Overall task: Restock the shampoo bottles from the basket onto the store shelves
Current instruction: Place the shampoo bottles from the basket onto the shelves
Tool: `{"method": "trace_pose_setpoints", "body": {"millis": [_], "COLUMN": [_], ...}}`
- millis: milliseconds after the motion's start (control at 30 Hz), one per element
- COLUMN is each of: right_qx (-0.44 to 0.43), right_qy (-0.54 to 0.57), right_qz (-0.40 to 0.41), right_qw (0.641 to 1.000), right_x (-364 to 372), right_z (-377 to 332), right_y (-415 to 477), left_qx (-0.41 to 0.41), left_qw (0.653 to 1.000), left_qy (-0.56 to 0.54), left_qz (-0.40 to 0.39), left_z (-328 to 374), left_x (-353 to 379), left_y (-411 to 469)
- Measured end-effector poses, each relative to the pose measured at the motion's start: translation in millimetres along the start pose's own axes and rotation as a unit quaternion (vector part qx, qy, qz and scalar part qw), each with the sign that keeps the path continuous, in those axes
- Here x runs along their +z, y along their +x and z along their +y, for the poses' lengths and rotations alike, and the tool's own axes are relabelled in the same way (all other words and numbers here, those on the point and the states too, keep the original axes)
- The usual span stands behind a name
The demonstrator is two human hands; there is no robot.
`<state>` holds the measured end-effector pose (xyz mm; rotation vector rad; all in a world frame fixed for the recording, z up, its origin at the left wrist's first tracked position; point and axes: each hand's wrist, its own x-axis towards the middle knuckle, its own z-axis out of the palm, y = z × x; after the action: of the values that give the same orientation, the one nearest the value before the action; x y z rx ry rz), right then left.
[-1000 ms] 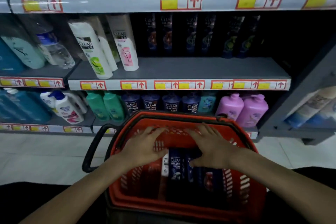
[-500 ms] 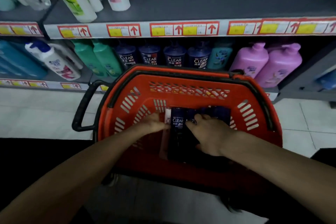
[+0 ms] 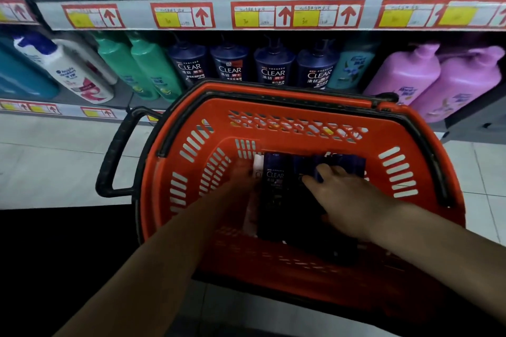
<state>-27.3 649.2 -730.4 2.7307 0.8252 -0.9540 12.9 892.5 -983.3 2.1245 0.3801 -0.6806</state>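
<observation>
An orange shopping basket [image 3: 298, 128] sits below me in front of the shelves. Several dark blue CLEAR shampoo bottles [image 3: 275, 180] lie flat in its bottom, with a white bottle [image 3: 257, 168] at their left edge. My left hand [image 3: 239, 176] reaches into the basket and presses against the white bottle; its fingertips are hidden. My right hand [image 3: 347, 197] rests on top of the dark bottles, fingers spread, thumb low on the near side. No bottle is lifted.
The low shelf behind the basket holds dark CLEAR pump bottles [image 3: 273, 68], green bottles [image 3: 142, 68], a teal bottle [image 3: 353, 65], purple bottles [image 3: 405, 76] and a white bottle [image 3: 68, 74]. The shelf edge above [image 3: 137, 15] carries price tags. A black basket handle [image 3: 115, 153] sticks out left over pale floor tiles.
Both hands have dropped from the basket's rim down onto the bottles inside. My view has tilted downward, so the upper shelves have left the frame.
</observation>
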Motion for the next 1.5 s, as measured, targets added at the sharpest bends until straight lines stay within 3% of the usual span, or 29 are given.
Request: {"method": "trace_pose_setpoints", "body": {"millis": [100, 233, 367, 467, 667, 900, 1033, 1233, 1400, 1500], "right_qx": [-0.001, -0.005, -0.013, -0.014, -0.023, -0.029, -0.024, -0.026, -0.011, -0.011], "right_qy": [-0.002, 0.002, 0.003, -0.005, -0.021, 0.02, 0.104, 0.328, 0.458, 0.539], "right_qz": [-0.006, -0.002, 0.013, 0.017, 0.004, 0.047, 0.105, 0.173, 0.225, 0.215], "right_qw": [1.0, 1.0, 1.0, 1.0, 1.0, 0.998, 0.989, 0.928, 0.86, 0.814], "right_x": [-0.4, -4.1, -8.5, -13.3, -19.1, -32.5, -41.7, -44.5, -40.4, -46.0], "right_z": [-0.1, -2.9, -5.2, -7.8, -17.5, -24.8, -24.5, -29.5, -31.6, -29.3], "right_y": [0.2, 0.2, 0.8, 0.9, -3.2, -6.9, -4.0, 1.1, -1.1, 0.7], "left_qx": [0.015, -0.016, -0.056, -0.086, -0.035, 0.059, 0.098, 0.16, 0.109, 0.085], "left_qw": [0.999, 0.998, 0.996, 0.994, 0.991, 0.99, 0.982, 0.964, 0.949, 0.938], "left_qy": [-0.03, -0.063, -0.073, -0.068, -0.063, -0.085, -0.136, -0.194, -0.276, -0.314], "left_qz": [-0.038, -0.016, -0.001, 0.03, 0.116, 0.101, 0.085, 0.085, 0.103, 0.116], "left_z": [-19.7, -25.3, 55.6, 60.7, 68.2, 131.9, 170.3, 197.0, 206.4, 216.2], "left_x": [4.9, 6.0, -28.7, -41.7, -80.0, -118.1, -130.6, -126.9, -117.6, -114.2], "left_y": [16.2, 30.8, -54.0, -73.4, -94.9, -150.8, -185.9, -218.7, -221.8, -221.7]}}
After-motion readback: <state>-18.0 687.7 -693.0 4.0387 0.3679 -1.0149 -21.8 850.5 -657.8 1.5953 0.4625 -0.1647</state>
